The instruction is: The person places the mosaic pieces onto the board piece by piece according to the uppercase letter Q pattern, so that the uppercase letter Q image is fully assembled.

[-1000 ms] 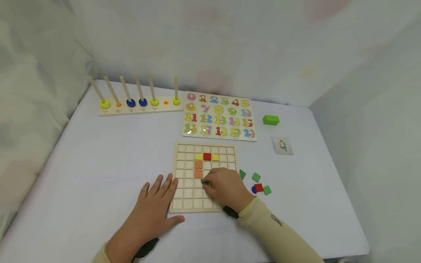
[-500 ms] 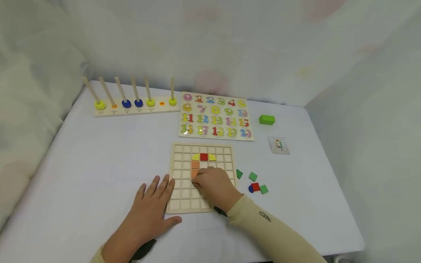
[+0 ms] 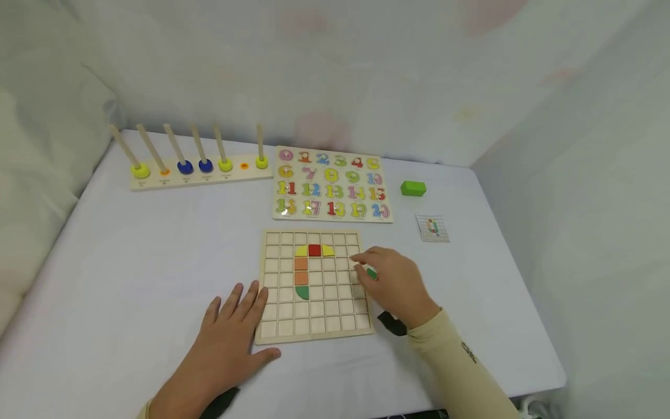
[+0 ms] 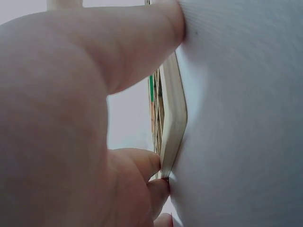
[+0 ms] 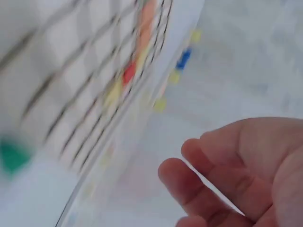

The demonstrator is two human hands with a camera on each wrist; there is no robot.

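Note:
A wooden grid board (image 3: 332, 294) lies on the white table. Red square (image 3: 314, 250), yellow pieces (image 3: 328, 251), orange squares (image 3: 301, 263) and a green quarter-round piece (image 3: 302, 292) sit in its cells. My left hand (image 3: 230, 337) rests flat with fingers spread, fingertips at the board's left edge. Over the right edge hovers my right hand (image 3: 395, 285), thumb and forefinger apart, nothing between them in the right wrist view. A loose green piece (image 3: 372, 273) shows past its fingers; the other loose pieces are hidden behind this hand.
Behind the board lies a number puzzle (image 3: 333, 185). A peg counting stand (image 3: 201, 177) with yellow and blue rings is at the back left. At the right are a green block (image 3: 413, 188) and a small pattern card (image 3: 432, 228).
My right hand has let go of the green quarter-round piece, now in the cell below the orange squares, and moved right to the board's edge. My left hand stays by the board.

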